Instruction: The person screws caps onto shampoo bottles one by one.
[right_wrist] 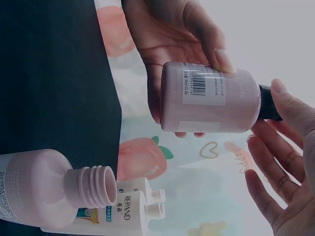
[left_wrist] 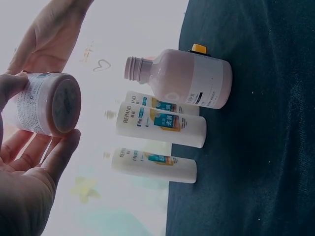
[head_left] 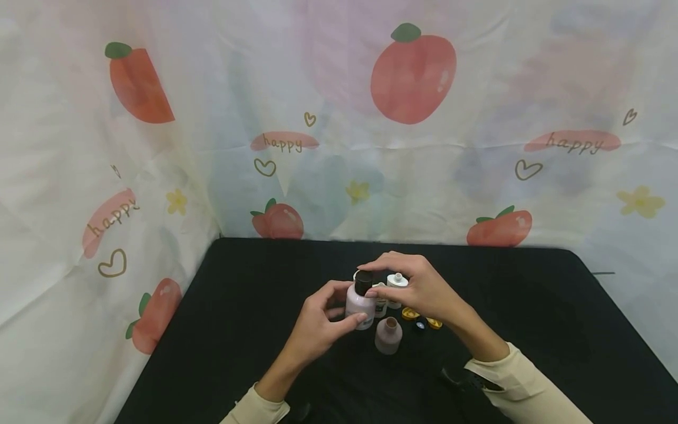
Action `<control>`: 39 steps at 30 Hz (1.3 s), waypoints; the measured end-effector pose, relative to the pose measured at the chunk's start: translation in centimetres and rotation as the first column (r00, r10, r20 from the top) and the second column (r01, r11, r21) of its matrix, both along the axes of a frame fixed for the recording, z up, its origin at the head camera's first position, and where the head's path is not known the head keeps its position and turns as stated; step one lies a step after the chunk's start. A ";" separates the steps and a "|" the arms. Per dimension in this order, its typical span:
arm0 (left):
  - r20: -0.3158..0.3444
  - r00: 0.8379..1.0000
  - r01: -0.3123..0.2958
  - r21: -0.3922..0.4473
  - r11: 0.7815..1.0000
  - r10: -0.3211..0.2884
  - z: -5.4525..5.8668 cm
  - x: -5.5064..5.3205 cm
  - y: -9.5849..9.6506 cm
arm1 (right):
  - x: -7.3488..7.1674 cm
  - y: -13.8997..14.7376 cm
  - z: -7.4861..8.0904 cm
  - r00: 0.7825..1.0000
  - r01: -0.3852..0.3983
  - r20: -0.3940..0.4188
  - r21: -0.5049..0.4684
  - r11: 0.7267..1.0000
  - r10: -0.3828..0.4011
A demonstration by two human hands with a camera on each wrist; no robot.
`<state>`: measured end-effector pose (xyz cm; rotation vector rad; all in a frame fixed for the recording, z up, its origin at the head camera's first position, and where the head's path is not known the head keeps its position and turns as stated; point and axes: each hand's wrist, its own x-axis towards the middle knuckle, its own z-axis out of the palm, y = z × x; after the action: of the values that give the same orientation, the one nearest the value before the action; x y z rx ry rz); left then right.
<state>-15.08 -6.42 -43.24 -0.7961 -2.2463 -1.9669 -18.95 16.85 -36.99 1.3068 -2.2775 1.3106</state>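
My left hand (head_left: 319,321) grips a pale pink bottle (head_left: 358,307) by its body, raised above the black table. Thumb and fingers of my right hand (head_left: 418,290) pinch the black cap (right_wrist: 268,103) on its neck. The right wrist view shows a barcode label (right_wrist: 203,84) on the bottle's side. In the left wrist view its round base (left_wrist: 67,105) faces the camera. Below the hands, a second pink bottle (head_left: 388,337) stands upright on the table with an uncapped threaded neck (right_wrist: 98,187).
Behind the uncapped pink bottle stand three white bottles (left_wrist: 162,125) with REPAND labels and no caps. Two yellow caps (head_left: 410,313) and a dark cap (head_left: 421,323) lie to its right. A printed curtain (head_left: 339,176) hangs behind the table (head_left: 254,282).
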 end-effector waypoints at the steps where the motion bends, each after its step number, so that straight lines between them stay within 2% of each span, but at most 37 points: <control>1: 0.002 1.000 -0.001 0.001 1.000 0.001 0.0 0.0 0.0 | 0.0 0.0 0.0 1.000 0.000 0.000 0.003 1.000 0.000; 6: 0.009 1.000 -0.007 0.003 1.000 0.007 0.0 -0.1 -0.3 | -0.2 0.4 -0.1 0.999 0.015 -0.034 0.021 1.000 -0.015; 11: 0.018 1.000 -0.004 0.015 1.000 0.004 -0.1 -0.1 -0.3 | -0.4 0.7 0.2 0.999 0.017 -0.049 -0.007 1.000 -0.018; 18: 0.019 0.999 0.025 0.030 0.999 -0.026 -0.1 0.0 -0.1 | -0.5 0.5 0.4 1.000 -0.013 -0.029 -0.043 0.999 0.012; 27: 0.008 0.999 0.033 0.033 0.999 -0.033 -0.2 -0.1 -0.1 | -0.3 0.6 0.3 1.000 0.000 0.031 -0.023 1.000 0.000; 39: 0.008 0.999 0.032 0.030 0.999 -0.033 0.0 -0.1 0.0 | 0.0 0.4 0.2 0.998 0.034 0.051 0.017 0.999 -0.035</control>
<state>-15.17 -6.41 -43.23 -0.8284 -2.2168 -2.0163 -18.99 17.26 -36.78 1.2473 -2.3385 1.3320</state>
